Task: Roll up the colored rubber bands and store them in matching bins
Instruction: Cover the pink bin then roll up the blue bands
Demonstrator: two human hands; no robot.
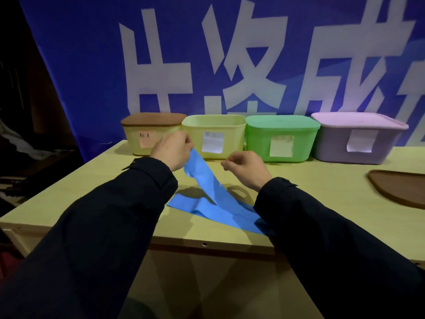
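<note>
**Desk:** What does the frame show?

**Photographer:** A person at a pale wooden table (pixel 310 203) lifts one end of a blue rubber band (pixel 208 180). The left hand (pixel 172 149) pinches that end between thumb and curled fingers, while the rest of the strip trails down onto the table and under the right sleeve. The right hand (pixel 245 165) hovers just beside it, fingers curled, holding nothing I can make out.

**Desk:** And the bins?

**Photographer:** Four in a row behind: a yellow bin with a brown lid (pixel 149 137), an open yellow-green bin (pixel 213 137), a green lidded bin (pixel 281 141), a lilac lidded bin (pixel 357 139).

**Desk:** How should the rolling go?

**Photographer:** In my judgement, straighten the twist first, then roll tight from the pinched end, keeping the edges level.
</note>
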